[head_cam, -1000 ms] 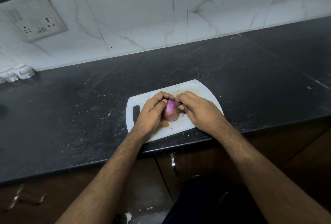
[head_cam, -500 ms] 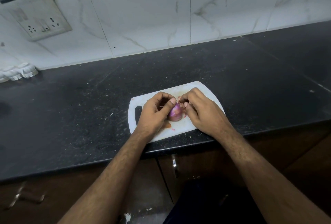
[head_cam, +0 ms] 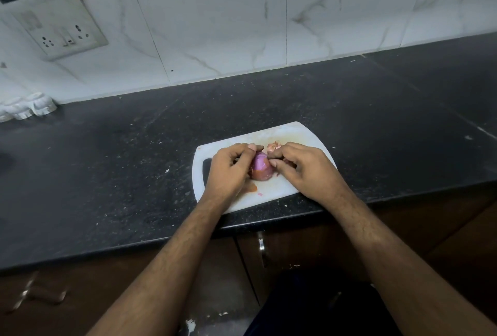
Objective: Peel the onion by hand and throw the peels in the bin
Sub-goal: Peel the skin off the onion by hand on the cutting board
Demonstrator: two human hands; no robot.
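Both hands, left (head_cam: 228, 171) and right (head_cam: 306, 169), reach forward on bare forearms, fingers curled inward, gripping.

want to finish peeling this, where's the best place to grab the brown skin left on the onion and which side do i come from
Pinch the brown skin clinging low on the onion, at its upper edge where it meets the bare purple flesh. That edge probably lifts most easily. Come from the right with the right hand, pulling down toward the cutting board, since the left hand already holds the onion's left side.
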